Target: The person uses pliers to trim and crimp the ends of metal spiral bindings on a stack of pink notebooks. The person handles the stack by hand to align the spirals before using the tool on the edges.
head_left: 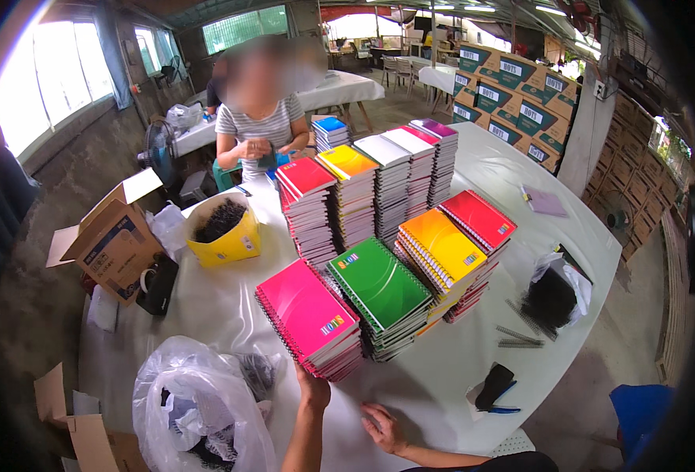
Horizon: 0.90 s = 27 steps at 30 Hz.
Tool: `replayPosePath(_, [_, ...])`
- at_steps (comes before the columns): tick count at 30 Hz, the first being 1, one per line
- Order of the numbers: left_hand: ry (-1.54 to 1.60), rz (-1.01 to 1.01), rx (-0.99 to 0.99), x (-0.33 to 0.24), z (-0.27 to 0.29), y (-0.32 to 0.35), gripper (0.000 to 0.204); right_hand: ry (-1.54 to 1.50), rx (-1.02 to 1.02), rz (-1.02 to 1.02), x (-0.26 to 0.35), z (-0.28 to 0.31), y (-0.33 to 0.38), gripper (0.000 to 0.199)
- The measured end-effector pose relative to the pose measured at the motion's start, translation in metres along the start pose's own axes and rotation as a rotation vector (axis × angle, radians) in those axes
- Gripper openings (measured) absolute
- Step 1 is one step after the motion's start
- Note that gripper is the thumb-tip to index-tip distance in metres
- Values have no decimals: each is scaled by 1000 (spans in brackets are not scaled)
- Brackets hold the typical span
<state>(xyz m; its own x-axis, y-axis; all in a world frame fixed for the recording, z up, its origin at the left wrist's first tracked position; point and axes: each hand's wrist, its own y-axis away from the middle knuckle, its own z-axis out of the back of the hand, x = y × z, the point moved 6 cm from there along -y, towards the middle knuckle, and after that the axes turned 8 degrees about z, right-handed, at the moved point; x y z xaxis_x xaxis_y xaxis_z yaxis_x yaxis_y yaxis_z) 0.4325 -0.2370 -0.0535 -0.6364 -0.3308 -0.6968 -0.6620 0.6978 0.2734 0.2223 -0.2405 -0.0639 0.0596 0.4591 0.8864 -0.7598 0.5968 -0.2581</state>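
A stack of pink spiral notebooks point(310, 311) stands at the near side of the table. My left hand point(313, 389) grips its near lower edge, and the stack partly hides the fingers. My right hand point(384, 429) lies on the white tabletop, holding nothing, its fingers apart. Beside the pink stack is a stack of green spiral notebooks point(383, 287). Yellow notebooks point(443, 248) and red notebooks point(480, 216) are piled to its right. Taller stacks stand behind, topped with red point(308, 177), yellow point(347, 162), white, pink and purple covers.
A clear plastic bag point(198, 401) sits at the near left. Beyond it are an open carton point(123, 248) and a yellow container of black coils point(225, 236). Black spiral coils point(548, 303) and a dark tool point(495, 385) lie right. A person point(261, 130) sits across the table.
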Motion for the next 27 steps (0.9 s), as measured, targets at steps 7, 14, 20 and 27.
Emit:
replayPosePath(7, [-200,96,175,-7,-8,-26,64,44,76,195,18,-27,4,25])
replayPosePath(14, [-120,179,190,-24,-10,-38,73,98,53,255,14,-34,-5,22])
replayPosePath(20, [-54,152,372,-15,-28,-61,84,151,-115,68,25,-1,41,19])
replayPosePath(27, [712,579,1210,72,-157,30,77,348,-194,-173,74,26,190,19])
